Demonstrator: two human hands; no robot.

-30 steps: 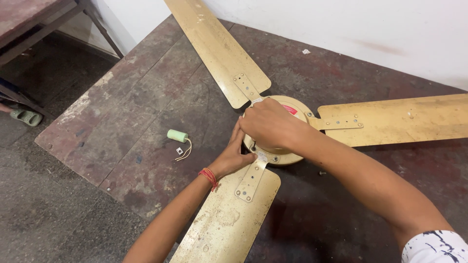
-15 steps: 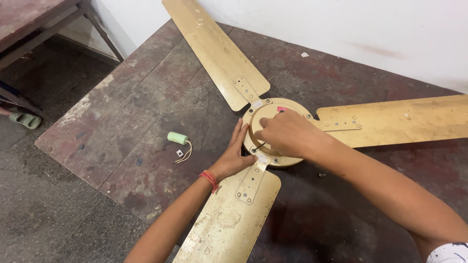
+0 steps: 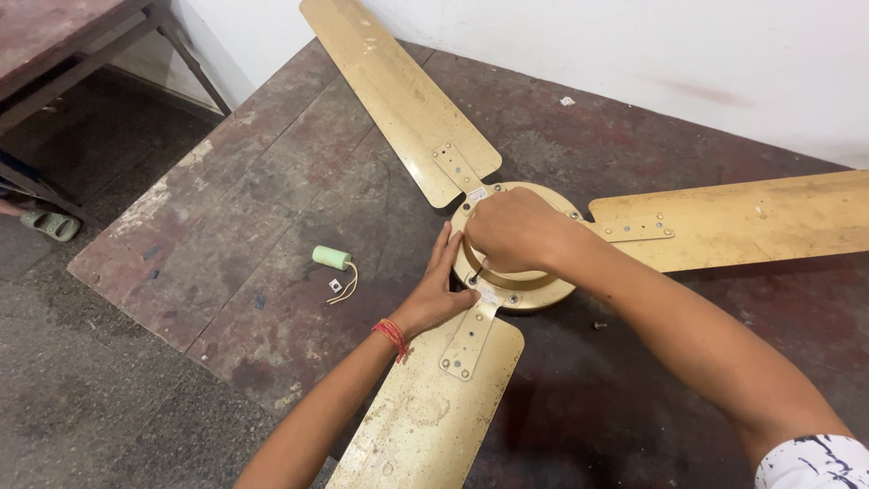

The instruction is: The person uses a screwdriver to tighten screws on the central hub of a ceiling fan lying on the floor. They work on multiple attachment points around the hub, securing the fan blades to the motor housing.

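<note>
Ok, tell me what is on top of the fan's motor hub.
The right hand covers the hub's top; the left hand presses its side. Whatever lies under the right hand is hidden.

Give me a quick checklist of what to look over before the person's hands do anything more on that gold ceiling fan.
1. Right hand seated on the fan hub: ok, it covers the top.
2. Left hand steadying the hub's side: ok, fingers rest against it.
3. Whether the right hand holds a tool: cannot tell, the fist hides it.
4. Near blade fixed by its bracket: ok, screws show.
5. Green capacitor out of the way: ok, lying apart on the table.
6. Loose small part beside the hub: not ok, it could roll off.
</note>
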